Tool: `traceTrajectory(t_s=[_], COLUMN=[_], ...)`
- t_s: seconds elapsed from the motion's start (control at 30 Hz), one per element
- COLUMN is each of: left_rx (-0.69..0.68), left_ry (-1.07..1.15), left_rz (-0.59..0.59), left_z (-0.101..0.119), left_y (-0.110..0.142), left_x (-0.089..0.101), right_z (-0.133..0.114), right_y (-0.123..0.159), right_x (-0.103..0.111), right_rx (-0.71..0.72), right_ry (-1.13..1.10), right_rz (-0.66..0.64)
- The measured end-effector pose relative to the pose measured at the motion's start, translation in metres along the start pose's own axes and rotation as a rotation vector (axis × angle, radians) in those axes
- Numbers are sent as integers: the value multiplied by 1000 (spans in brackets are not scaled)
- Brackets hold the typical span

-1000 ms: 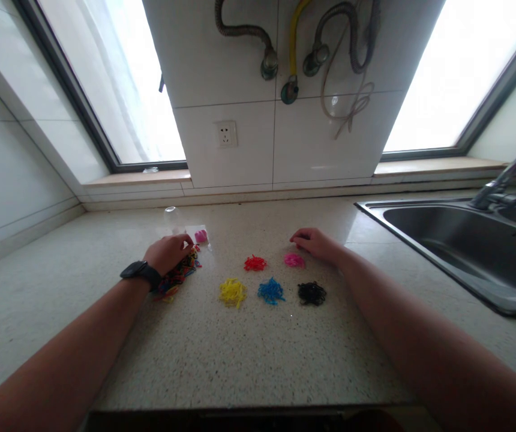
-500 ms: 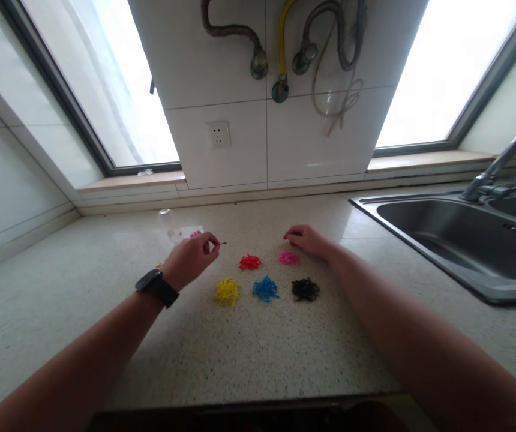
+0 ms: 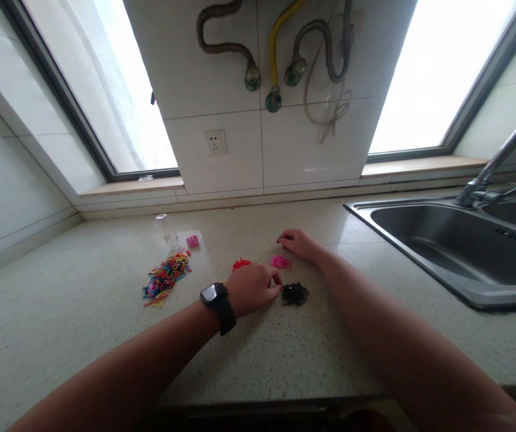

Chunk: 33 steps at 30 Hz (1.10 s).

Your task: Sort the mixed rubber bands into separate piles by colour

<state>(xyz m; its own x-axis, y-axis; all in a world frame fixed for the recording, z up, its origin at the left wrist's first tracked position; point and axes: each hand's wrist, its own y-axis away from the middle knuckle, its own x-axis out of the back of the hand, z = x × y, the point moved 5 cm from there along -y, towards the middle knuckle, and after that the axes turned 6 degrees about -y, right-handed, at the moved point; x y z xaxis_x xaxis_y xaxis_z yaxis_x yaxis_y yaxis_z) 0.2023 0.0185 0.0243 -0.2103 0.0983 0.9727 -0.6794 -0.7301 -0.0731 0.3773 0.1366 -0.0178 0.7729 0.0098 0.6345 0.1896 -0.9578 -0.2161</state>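
My left hand, with a black watch on its wrist, reaches over the middle of the counter. Its thumb and forefinger are pinched at the left edge of a pile of small black rubber bands; a black band at the fingertips is hard to make out. Beneath and behind this hand, the blue and yellow piles are almost wholly hidden, while part of the red pile shows. My right hand rests on the counter behind the pink pile, fingers loosely bent and slightly apart, nothing seen in them.
A mixed heap of coloured rubber bands lies on the left of the counter. Behind it are a clear plastic container and a pink clump. A steel sink with a faucet is at the right.
My left hand has moved right from the mixed heap, carrying a small dark band, to the black pile. The heap is uncovered now. My right hand stays by the pink pile.
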Motion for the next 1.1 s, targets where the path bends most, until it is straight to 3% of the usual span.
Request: traceTrajectory(t_s=[0.17,0.33,0.47,0.6,0.8,0.93,1.1], left_rx=[-23,-64,-71,-134,-424,-536,-623], left_ry=[-32,-54,-63,-15,22,-22,-99], left_rz=[3,-4,34,63,56,125,162], left_z=[8,13,20,35,54,51,50], left_y=[-21,-19,3,45,108,120,119], left_x=[-3,-1,10,16,-12,-28,-31], right_z=[3,7,4,0,0,0,1], right_y=[-2,-3,-1,1,1,2,2], right_x=[0,-2,-1,0,1,2,3], right_rx=[20,11,2,-8,-30,-36,-34], right_ry=[6,-18,-34,-27,-1,9,5], right_rz=[-2,5,9,-6,-11,-20,-28])
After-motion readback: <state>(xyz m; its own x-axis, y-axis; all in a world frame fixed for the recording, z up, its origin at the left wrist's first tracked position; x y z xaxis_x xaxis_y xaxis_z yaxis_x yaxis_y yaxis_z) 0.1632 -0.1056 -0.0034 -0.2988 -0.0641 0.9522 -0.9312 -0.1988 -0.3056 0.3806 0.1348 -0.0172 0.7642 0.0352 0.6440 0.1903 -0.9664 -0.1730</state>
